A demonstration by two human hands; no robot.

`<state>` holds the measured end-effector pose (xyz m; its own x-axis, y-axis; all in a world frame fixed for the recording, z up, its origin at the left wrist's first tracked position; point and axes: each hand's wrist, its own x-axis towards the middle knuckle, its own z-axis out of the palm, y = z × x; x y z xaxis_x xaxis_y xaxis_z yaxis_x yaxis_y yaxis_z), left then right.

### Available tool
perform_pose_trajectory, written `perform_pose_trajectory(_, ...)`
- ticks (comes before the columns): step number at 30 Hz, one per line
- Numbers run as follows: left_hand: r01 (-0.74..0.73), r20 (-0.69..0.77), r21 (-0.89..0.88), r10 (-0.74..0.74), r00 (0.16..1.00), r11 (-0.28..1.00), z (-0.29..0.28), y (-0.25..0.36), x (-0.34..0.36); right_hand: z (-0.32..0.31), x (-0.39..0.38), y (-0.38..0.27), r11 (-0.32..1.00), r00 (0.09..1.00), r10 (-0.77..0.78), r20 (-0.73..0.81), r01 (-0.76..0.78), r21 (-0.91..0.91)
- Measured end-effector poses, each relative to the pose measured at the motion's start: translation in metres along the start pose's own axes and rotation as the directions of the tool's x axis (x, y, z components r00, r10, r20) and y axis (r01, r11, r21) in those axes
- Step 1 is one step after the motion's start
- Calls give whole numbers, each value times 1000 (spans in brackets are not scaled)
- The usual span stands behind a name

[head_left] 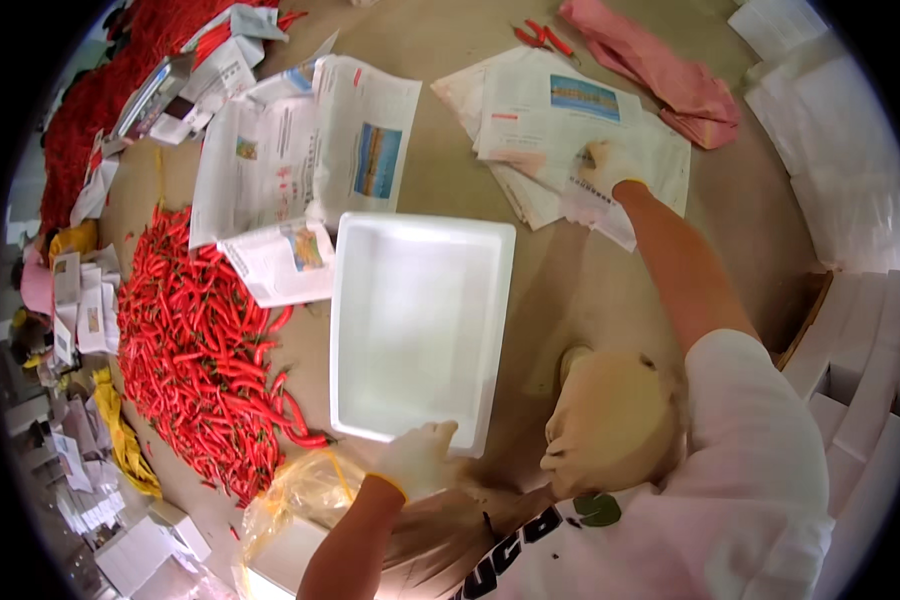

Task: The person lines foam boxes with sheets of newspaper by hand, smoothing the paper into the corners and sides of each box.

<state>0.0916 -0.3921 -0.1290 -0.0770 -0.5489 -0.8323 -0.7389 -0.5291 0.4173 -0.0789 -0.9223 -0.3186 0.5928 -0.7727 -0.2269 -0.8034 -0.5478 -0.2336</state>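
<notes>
A white rectangular foam box (422, 225) stands in front of me, bare inside. My left hand (417, 462), in a white glove with a yellow cuff, is closed at the near rim of this box; some of its fingers are hidden. My right hand (610, 168), gloved the same way, reaches far right onto a fanned stack of newspaper sheets (530, 110). Its fingers curl in at the top sheet, and they look closed on the paper. To the left of the box lies a large heap of red chili peppers (205, 350).
Opened newspaper (270, 165) lies behind the box, partly against the chilies. A pink cloth (660, 75) and a few loose chilies (543, 37) lie at the far right. Clear plastic (305, 490) sits near my left forearm, and white foam boxes (855, 340) are stacked at right.
</notes>
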Motion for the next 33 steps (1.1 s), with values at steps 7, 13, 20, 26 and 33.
perform_pose_trajectory(7,-31,-243,-132,-2,970,991,-39,20,-1,-14,6,-22,901,935,-344,82,354,-251)
perform_pose_trajectory(13,-21,-326,-188,-43,944,982,-41,21,-15,3,23,-47,905,957,-288,40,286,-315)
perform_pose_trajectory(20,-97,-410,-215,0,912,972,-41,18,-27,-12,35,-83,973,957,-219,-191,229,30)
perform_pose_trajectory(26,-353,-718,-417,-65,693,837,-62,7,-22,-146,-30,-160,637,865,-138,-482,450,625)
perform_pose_trajectory(33,-732,-826,-530,-66,560,429,-95,-53,2,-242,-145,-265,305,984,-177,6,49,951)
